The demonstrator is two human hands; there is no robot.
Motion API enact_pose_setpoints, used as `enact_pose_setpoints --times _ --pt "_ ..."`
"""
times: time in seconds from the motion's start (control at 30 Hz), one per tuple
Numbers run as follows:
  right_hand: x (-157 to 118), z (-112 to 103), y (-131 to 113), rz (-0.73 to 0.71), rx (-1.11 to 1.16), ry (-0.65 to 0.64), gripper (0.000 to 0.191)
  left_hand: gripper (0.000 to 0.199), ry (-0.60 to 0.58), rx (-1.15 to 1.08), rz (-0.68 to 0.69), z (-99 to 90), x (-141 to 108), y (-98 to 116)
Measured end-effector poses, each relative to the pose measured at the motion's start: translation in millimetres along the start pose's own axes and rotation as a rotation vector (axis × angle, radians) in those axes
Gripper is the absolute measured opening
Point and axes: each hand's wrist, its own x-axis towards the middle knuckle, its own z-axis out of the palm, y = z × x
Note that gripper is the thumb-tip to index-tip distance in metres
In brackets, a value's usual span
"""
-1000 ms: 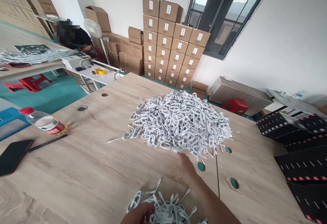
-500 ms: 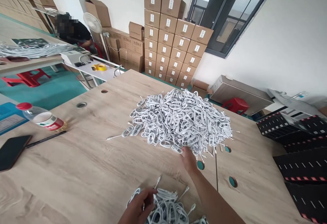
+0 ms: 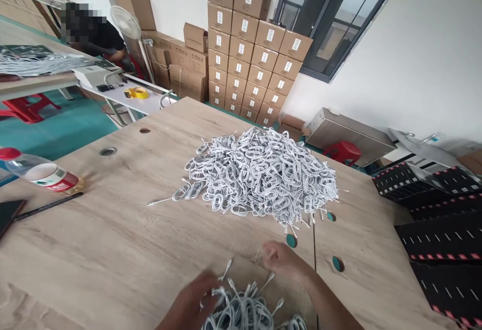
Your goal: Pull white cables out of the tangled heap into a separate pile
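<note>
A large heap of coiled white cables [image 3: 259, 174] lies on the wooden table. Nearer to me, at the bottom edge, is a smaller bunch of white cables [image 3: 244, 310] with connectors sticking up. My left hand [image 3: 198, 295] is at the left side of this bunch, blurred, its fingers bent around some cable coils. Between the heap and the bunch, my right hand [image 3: 276, 257] hovers over the table with its fingers curled in; what it holds, if anything, is hidden.
A bottle with a red cap [image 3: 48, 172] lies at the left beside a dark phone [image 3: 9, 214] and a black strip. Black boxes [image 3: 437, 239] stand at the right. Cartons [image 3: 241, 48] are stacked behind; a person [image 3: 94, 33] sits at the back left.
My right hand has pulled back from the heap's front edge toward the near bunch. My left hand has shifted slightly down and left. The camera view has turned a little to the right.
</note>
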Motion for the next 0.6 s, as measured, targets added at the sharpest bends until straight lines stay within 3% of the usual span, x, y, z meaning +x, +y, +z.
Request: enact_pose_setpoints --times 0.07,0.13,0.23,0.3,0.43,0.53,0.6 --pt "32 7 -19 -0.036 -0.184 0.264 0.051 0.037 0.021 0.298 -0.074 -15.0 57 18" --pt "68 14 -40 -0.012 -0.390 0.417 0.051 0.047 0.033 0.402 -0.091 -22.3 117 30" --pt "103 17 -55 0.061 -0.601 0.501 0.037 0.049 0.009 0.513 -0.132 -21.5 182 33" --pt "110 15 -53 0.050 -0.676 0.515 0.030 0.037 -0.012 0.570 -0.163 -16.8 202 28" --pt "91 6 -35 -0.100 -0.655 0.586 0.017 0.023 -0.036 0.630 -0.211 -12.4 196 22" --pt "58 4 -23 -0.157 -0.373 0.607 0.008 0.023 -0.016 0.641 -0.238 -20.6 162 24" --pt "31 8 -14 -0.150 -0.123 0.523 0.004 0.026 0.016 0.633 -0.262 -28.6 131 25"
